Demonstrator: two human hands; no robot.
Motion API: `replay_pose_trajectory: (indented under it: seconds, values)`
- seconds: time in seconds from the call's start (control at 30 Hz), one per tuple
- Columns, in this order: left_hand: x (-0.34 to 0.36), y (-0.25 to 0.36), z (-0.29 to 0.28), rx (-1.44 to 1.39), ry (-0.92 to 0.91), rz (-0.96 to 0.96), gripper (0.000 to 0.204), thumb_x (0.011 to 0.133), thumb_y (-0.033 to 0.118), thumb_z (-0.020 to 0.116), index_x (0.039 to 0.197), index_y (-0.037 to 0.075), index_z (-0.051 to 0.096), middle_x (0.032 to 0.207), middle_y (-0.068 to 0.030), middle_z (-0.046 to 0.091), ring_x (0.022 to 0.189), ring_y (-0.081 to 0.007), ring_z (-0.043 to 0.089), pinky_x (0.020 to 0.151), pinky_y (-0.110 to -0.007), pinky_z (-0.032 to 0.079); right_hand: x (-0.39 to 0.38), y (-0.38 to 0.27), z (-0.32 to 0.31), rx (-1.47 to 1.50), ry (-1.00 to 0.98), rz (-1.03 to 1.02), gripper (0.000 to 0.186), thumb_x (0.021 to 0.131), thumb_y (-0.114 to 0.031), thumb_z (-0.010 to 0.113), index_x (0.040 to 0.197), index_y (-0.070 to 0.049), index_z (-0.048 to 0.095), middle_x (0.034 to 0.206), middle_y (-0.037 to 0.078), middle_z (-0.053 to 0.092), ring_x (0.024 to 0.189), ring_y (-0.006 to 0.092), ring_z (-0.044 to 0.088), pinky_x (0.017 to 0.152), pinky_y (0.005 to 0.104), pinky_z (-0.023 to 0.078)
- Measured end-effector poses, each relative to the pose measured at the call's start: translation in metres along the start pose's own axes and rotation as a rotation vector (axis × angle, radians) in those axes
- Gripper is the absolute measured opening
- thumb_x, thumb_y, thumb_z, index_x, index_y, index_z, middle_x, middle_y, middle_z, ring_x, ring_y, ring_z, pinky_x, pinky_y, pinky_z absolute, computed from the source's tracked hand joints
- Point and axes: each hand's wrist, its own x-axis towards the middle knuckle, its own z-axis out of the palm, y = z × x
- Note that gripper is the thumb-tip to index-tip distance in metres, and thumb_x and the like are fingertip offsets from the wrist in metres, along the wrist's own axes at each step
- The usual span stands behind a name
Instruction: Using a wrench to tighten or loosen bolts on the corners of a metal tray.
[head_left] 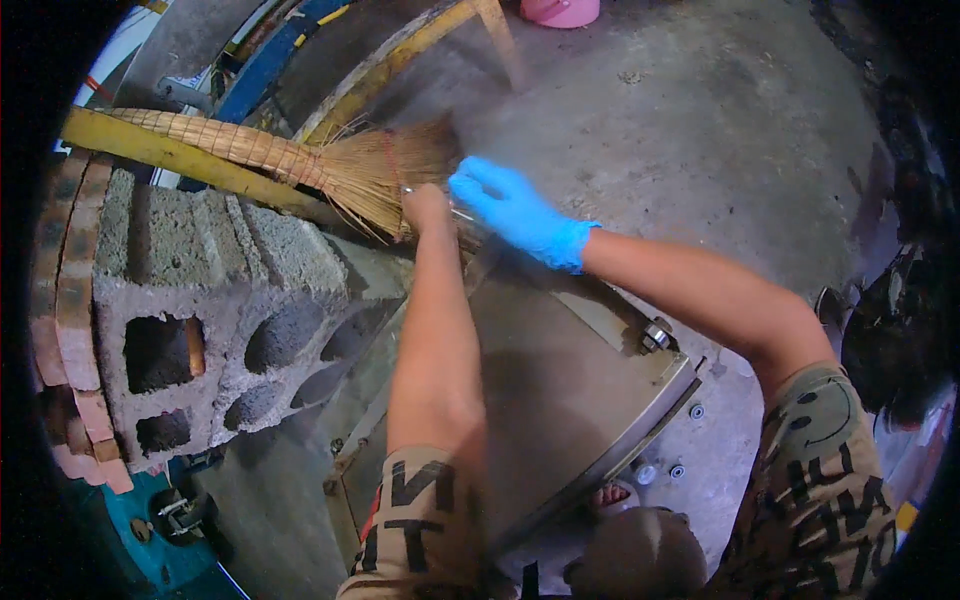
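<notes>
Blue, thin glove [550, 235] material covers the right hand [505, 205], just right of upper centre in the frame; its fingers are bent, and I cannot tell whether they pinch anything. The bare left hand [428, 208] is close beside it, near upper centre, with fingers curled inward and mostly hidden. A small shiny tip [407, 190] shows at its left edge, but whether the hand pinches it I cannot tell.

Behind the left hand, in the upper left, lies a tan straw broom [365, 170] with a bound handle, its bristles toward upper centre. A worn yellow bar [170, 153] runs alongside the handle. Below the bar stand rough grey hollow concrete blocks [185, 240]. Beneath the forearms, at centre, is a flat grey-brown metal panel [560, 370], with a metal bolt [656, 336] near its right corner.
</notes>
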Motion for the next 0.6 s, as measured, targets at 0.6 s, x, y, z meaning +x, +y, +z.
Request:
replay_pose_trajectory:
  seconds: [0.6]
  values:
    - [-0.036,0.033,-0.050,-0.189,-0.290,-0.151,0.007,0.085,0.010,0.046,0.082,0.005,0.048,0.059,0.0019,0.036,0.044,-0.0092,0.034,0.037,-0.023,0.030,-0.077,0.014,-0.069,0.412,0.089,0.302,0.018,0.094,-0.018,0.045,0.095,-0.002,0.053,0.110,0.012,0.057,0.109,0.0214,0.052,0.094,0.0346,0.042]
